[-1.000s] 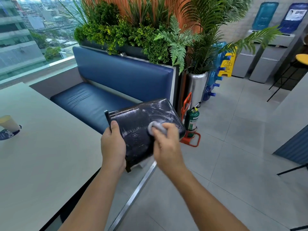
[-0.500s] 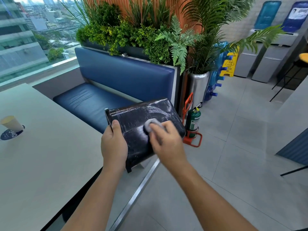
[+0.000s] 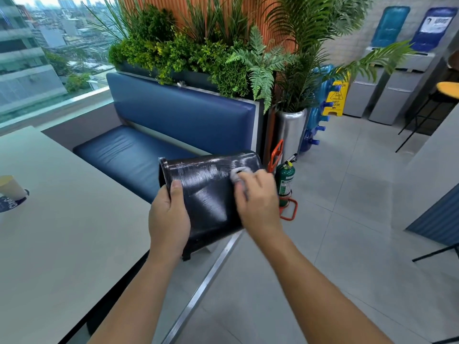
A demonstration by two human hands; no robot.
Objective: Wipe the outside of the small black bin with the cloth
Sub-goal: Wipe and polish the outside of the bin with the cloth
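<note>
From the head camera, the person holds the bin (image 3: 208, 194) up in the air in front of them, over the gap between the table (image 3: 62, 232) and the blue bench (image 3: 139, 155). It lies on its side. Its long axis runs left to right, with the open rim at the left and the closed base at the right, tipped a little away.

The left hand (image 3: 169, 219) grips the rim end. Its thumb lies flat on the outer wall, and the other fingers are hidden behind the rim.

The right hand (image 3: 258, 202) is blurred. Its fingers are bunched round a small pale cloth (image 3: 237, 173), pressing it to the upper wall near the base end.

Pale streaks cover the top band of the wall, while the panel nearer the person looks glossy and less marked. I'd judge the next stroke runs from the base end along the axis towards the left hand, or down onto that nearer panel. The right hand is the one placed for it, and the left only steadies the bin.

A green fire extinguisher (image 3: 285, 180) stands on the floor just beyond.
</note>
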